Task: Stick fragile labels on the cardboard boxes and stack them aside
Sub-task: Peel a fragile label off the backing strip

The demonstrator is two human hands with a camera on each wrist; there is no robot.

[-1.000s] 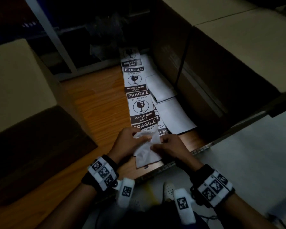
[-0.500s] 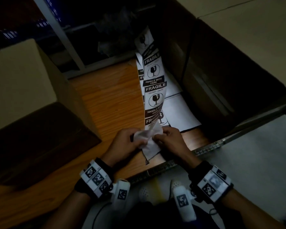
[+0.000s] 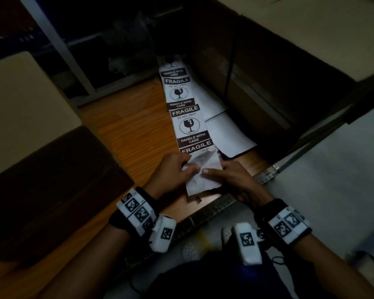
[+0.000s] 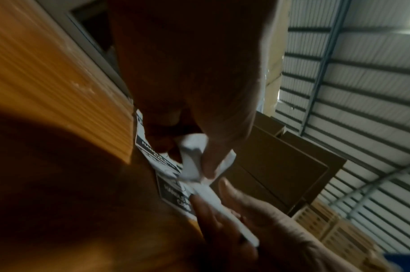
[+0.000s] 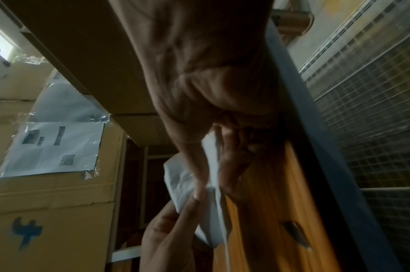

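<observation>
The label strip [image 3: 187,117], lifted off the wooden table [image 3: 125,134] half a second back, is now laid flat again toward 12 o'clock, its near end being pinched and peeled by the left hand [image 3: 173,171] and right hand [image 3: 231,178], so no box is labelled yet.

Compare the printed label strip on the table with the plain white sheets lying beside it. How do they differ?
The label strip carries dark print, "FRAGILE" and a broken-glass symbol repeated; the white sheets look blank. The strip is long and narrow; the sheets are wider. The left hand and right hand grip the strip's near end, which is crumpled; no hand touches the sheets. Both lie on the wooden table, side by side.
</observation>
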